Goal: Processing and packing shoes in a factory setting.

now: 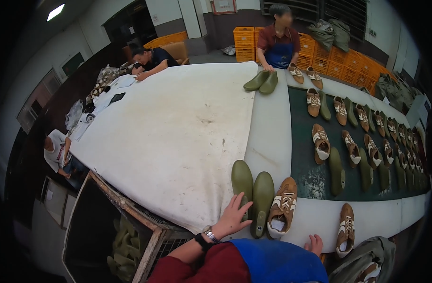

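Green lasts: a pair, the left last (242, 175) with its lower end under the left hand (232, 217), the right last (262, 200) just right of those fingers, on the pale surface (272, 137).
Left hand: fingers spread apart, lying over the left last's narrow end; honestly can't tell if it's pressing or just hovering, but I don't see it wrapped around anything.
Last feel: I'd guess hard, stiff plastic, not fragile, some weight to it, and kinda slick with those smooth rounded sides.
Last grip: I'd go for the narrow heel end, nearest the left hand, thumb one side, fingers the other.
Brown sneaker (283, 207): right of the left hand, past both lasts; probably light and softer, so I'd take it round the heel and not squash the upper.
Right hand: fingertips (315, 243) at the near edge, rest hidden, so no clue if it's holding anything.
Other sneaker (346, 231): lone one, just right of the right hand.
Bin (145, 257): left of the left hand and lower, more green lasts (124, 243) inside.
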Tool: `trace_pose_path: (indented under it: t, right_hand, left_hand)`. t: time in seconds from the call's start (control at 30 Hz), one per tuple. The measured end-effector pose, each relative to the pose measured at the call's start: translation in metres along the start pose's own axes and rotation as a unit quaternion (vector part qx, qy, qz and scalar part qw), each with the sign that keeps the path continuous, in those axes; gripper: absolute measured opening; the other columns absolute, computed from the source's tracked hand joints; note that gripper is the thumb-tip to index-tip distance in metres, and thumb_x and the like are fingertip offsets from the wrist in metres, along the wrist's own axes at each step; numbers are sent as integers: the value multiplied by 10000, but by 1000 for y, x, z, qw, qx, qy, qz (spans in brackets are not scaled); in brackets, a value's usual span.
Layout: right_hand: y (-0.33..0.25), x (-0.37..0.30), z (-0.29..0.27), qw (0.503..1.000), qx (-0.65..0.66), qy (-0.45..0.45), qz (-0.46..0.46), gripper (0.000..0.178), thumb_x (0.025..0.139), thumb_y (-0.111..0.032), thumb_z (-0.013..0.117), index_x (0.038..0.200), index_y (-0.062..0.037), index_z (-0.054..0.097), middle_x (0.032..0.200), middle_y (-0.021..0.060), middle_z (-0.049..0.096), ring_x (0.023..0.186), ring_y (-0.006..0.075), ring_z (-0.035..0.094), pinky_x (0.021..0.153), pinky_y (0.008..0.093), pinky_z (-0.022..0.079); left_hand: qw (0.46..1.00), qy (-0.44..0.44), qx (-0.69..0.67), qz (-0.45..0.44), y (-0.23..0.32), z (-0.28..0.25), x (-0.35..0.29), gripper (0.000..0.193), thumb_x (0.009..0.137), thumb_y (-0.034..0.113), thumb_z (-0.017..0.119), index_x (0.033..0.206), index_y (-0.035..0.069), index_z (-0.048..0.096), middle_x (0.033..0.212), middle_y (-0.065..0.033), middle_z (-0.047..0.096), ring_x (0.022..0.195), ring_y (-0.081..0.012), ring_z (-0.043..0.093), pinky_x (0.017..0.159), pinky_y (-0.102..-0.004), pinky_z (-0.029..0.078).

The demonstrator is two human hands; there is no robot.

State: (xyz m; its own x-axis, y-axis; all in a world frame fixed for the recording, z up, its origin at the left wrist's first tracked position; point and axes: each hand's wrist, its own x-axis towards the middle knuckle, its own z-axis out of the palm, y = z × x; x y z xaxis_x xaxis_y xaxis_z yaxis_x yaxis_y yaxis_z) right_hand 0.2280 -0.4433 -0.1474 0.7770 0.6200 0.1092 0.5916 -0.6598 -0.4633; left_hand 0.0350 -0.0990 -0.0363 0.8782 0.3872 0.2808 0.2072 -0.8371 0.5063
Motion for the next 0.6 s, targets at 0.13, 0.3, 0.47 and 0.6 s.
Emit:
trace_pose_path:
  t: [0.13, 0.3, 0.47, 0.6]
  right_hand:
    - [-33, 10, -74, 888, 148, -391, 190, 406, 777, -105, 643, 1152, -16, 515, 1086, 166, 570, 971, 199, 555, 833, 306, 428]
    - [-60, 1, -122, 838, 239, -458, 174, 460, 780, -150, 672, 1173, 18, 499, 1047, 112, 611, 908, 128, 577, 826, 271, 447]
    - [-56, -5, -125, 750, 379, -498, 215, 495, 782, -157, 674, 1197, 31, 481, 1079, 123, 597, 980, 169, 564, 898, 303, 425]
    - [-45, -27, -117, 809, 354, -432, 183, 505, 785, -176, 670, 1203, 31, 477, 1081, 148, 594, 975, 202, 571, 891, 318, 431]
  left_hand:
    - [944, -317, -55, -71, -28, -26, -67, 301, 791, 218, 594, 1024, 29, 573, 975, -185, 574, 926, -333, 557, 798, -376, 455]
    - [854, -426, -286, -81, -27, -28, -110, 275, 833, 218, 524, 1013, 16, 568, 915, -194, 620, 868, -351, 592, 754, -355, 469]
    - [852, -318, -355, -219, -33, -2, -141, 298, 891, 225, 468, 1074, 4, 550, 1021, -164, 628, 894, -265, 604, 800, -332, 453]
    - [839, -326, -385, -202, -37, 2, -142, 326, 903, 266, 463, 1047, -3, 577, 1038, -139, 633, 945, -171, 572, 836, -314, 432]
